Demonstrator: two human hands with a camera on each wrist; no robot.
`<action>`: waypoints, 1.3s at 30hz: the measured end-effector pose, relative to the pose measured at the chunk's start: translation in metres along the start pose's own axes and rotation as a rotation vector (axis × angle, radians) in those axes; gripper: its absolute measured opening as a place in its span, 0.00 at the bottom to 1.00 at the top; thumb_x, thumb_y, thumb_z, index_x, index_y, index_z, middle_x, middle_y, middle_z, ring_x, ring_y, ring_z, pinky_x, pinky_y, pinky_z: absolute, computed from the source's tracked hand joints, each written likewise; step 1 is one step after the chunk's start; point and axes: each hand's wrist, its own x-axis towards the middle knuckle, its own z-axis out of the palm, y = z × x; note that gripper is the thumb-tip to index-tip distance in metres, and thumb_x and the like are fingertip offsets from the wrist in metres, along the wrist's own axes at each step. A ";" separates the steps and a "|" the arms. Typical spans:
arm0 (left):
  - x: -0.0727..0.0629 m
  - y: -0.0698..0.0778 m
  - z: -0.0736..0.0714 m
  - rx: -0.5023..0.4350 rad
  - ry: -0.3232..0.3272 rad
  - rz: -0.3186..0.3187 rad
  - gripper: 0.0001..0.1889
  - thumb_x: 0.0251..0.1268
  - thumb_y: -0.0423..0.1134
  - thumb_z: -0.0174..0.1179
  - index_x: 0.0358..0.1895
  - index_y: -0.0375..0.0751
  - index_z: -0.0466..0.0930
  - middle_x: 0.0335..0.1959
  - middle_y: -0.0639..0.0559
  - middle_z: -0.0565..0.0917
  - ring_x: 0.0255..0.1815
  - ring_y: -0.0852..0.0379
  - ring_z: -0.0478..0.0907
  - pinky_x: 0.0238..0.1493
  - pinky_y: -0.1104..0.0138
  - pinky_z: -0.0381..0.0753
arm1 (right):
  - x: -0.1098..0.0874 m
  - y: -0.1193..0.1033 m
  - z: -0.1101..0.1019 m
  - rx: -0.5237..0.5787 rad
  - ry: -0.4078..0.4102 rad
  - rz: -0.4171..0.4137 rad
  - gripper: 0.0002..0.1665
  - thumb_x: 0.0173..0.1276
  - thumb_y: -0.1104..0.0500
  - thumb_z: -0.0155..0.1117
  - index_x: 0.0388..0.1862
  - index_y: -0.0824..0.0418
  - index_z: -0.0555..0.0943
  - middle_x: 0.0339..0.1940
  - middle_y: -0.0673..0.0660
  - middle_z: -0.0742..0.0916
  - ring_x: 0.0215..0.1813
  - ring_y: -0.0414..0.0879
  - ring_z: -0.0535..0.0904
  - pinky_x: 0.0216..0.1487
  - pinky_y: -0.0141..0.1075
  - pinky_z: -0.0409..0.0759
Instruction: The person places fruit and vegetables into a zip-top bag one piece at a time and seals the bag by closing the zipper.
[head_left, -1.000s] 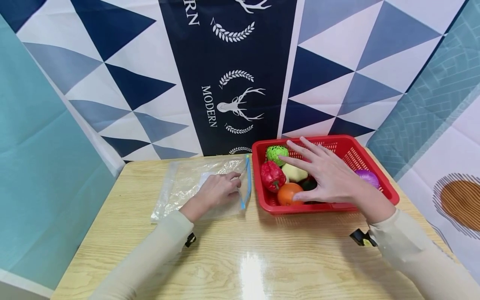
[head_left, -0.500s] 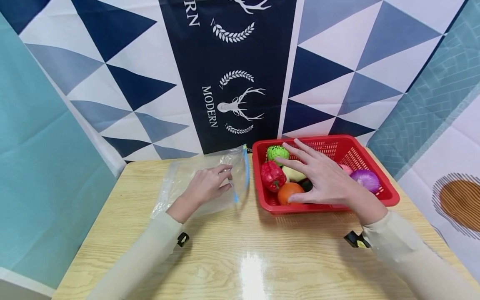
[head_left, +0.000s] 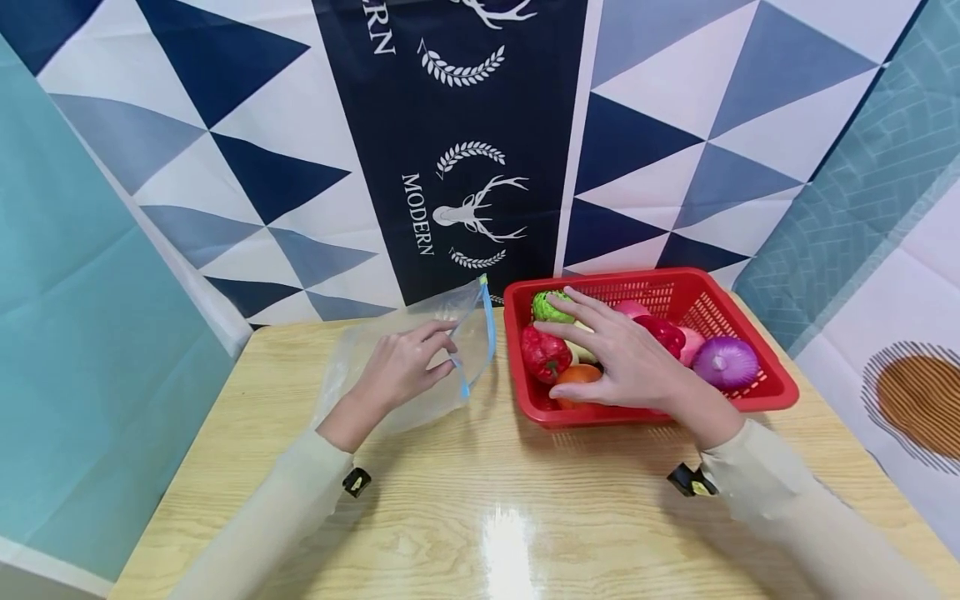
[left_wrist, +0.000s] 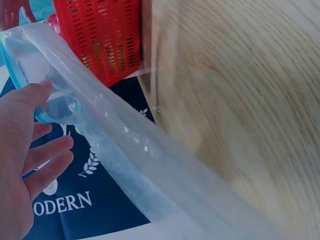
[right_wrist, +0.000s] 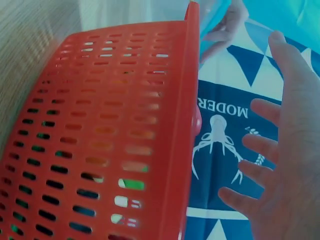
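Observation:
My left hand (head_left: 397, 367) holds a clear zip bag (head_left: 423, 410) near its mouth, the blue-edged opening lifted and gaping toward the right. In the left wrist view, the thumb (left_wrist: 37, 95) lies at the blue strip while the other fingers are spread below it. My right hand (head_left: 626, 358) hovers over the red basket (head_left: 558, 423) with fingers spread and nothing held. Under and around it lie a red bell pepper (head_left: 545, 353), an orange round fruit (head_left: 576, 385) and a green textured vegetable (head_left: 552, 307). A purple onion (head_left: 725, 363) sits at the basket's right end.
Red and pink produce (head_left: 666, 335) lies in the basket behind the right hand. The wooden table (head_left: 450, 508) meets a patterned cloth backdrop (head_left: 480, 100) at the rear, with blue hangings on both sides.
My left hand has lifted the bag's mouth off the table and moved slightly left, widening the opening. The right hand has shifted a little left over the basket, uncovering the onion.

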 end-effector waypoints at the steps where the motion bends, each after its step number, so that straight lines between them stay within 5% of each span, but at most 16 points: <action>1: 0.000 0.001 -0.001 -0.009 0.000 -0.004 0.08 0.64 0.36 0.78 0.42 0.46 0.90 0.60 0.47 0.95 0.28 0.50 0.91 0.21 0.63 0.77 | 0.001 0.000 0.001 -0.001 0.005 -0.008 0.53 0.58 0.38 0.84 0.83 0.48 0.79 0.89 0.63 0.74 0.90 0.67 0.66 0.74 0.71 0.83; 11: 0.010 0.011 -0.014 -0.107 0.029 -0.033 0.08 0.63 0.36 0.79 0.42 0.48 0.90 0.61 0.48 0.95 0.25 0.52 0.88 0.22 0.71 0.63 | 0.011 -0.006 0.014 0.016 0.007 -0.020 0.47 0.62 0.41 0.84 0.80 0.49 0.82 0.88 0.62 0.77 0.89 0.67 0.70 0.78 0.70 0.80; 22: 0.019 0.026 -0.020 -0.143 0.043 0.000 0.09 0.63 0.37 0.82 0.43 0.47 0.91 0.60 0.47 0.95 0.23 0.56 0.86 0.22 0.74 0.65 | 0.032 -0.019 0.021 0.041 0.003 -0.078 0.40 0.68 0.49 0.83 0.78 0.53 0.84 0.84 0.59 0.82 0.89 0.64 0.73 0.74 0.63 0.86; 31: 0.021 0.031 -0.024 -0.168 0.051 0.021 0.12 0.62 0.39 0.83 0.44 0.47 0.90 0.61 0.46 0.95 0.22 0.57 0.84 0.23 0.76 0.64 | 0.039 -0.021 0.027 -0.010 0.082 -0.202 0.27 0.61 0.68 0.85 0.61 0.60 0.93 0.62 0.61 0.95 0.73 0.62 0.89 0.65 0.54 0.90; 39: 0.017 0.027 -0.028 -0.137 0.084 0.050 0.13 0.60 0.39 0.85 0.43 0.46 0.90 0.59 0.46 0.96 0.28 0.55 0.91 0.24 0.73 0.74 | 0.037 -0.019 0.025 -0.073 0.037 -0.178 0.23 0.64 0.69 0.83 0.57 0.59 0.94 0.59 0.61 0.96 0.66 0.59 0.94 0.59 0.51 0.93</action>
